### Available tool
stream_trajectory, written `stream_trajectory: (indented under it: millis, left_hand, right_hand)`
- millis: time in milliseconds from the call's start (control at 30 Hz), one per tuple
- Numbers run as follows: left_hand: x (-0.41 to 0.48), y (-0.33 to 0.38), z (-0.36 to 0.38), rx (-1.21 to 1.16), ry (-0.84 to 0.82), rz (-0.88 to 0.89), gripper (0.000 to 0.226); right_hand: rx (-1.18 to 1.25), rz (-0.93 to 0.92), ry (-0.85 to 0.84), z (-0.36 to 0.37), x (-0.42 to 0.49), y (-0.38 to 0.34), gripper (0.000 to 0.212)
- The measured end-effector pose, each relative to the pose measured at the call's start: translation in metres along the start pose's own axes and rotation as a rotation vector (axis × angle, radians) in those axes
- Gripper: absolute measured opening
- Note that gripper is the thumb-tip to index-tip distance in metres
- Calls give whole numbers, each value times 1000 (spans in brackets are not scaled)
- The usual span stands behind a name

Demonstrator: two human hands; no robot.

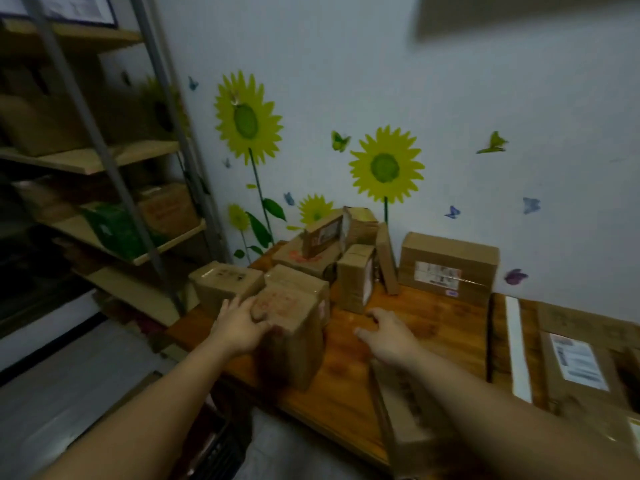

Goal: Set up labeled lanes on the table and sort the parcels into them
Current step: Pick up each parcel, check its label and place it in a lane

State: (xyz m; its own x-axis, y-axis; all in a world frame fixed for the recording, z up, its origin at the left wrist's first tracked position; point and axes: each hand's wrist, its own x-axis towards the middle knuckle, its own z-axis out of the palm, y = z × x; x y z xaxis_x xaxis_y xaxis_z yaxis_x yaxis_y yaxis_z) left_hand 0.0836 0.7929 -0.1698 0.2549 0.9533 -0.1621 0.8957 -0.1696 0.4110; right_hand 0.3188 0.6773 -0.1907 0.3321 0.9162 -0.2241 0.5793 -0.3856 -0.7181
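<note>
Several brown cardboard parcels crowd the far left part of a wooden table [426, 317]. Nearest me stands a tall parcel with red print [298, 327]. My left hand [239, 323] rests against its left side, fingers curled onto its upper edge. My right hand [388, 336] hovers over bare wood to the parcel's right, fingers spread and relaxed, holding nothing. Behind are a low parcel [225, 282], a small upright parcel [356, 277], and a wide parcel with a white label [446, 268] against the wall. A long parcel [408, 407] lies under my right forearm.
A metal shelf rack [104, 161] with boxes stands at the left, close to the table's corner. A second table surface at the right carries a flat labeled parcel [578, 365] and a white strip [517, 348]. The wall with sunflower stickers bounds the back.
</note>
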Motion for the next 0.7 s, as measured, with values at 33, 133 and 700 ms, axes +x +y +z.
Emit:
stream_trajectory:
  millis: [33, 133, 700]
  left_hand:
    - [8, -13, -4, -68, -23, -20, 67]
    - [37, -39, -6, -279, -53, -80, 59]
    - [107, -35, 8, -501, -689, -245, 48]
  right_hand:
    - [-3, 5, -31, 8, 6, -12, 57]
    - [10, 18, -136, 26, 28, -38, 53]
    - [232, 260, -244, 48, 114, -59, 48]
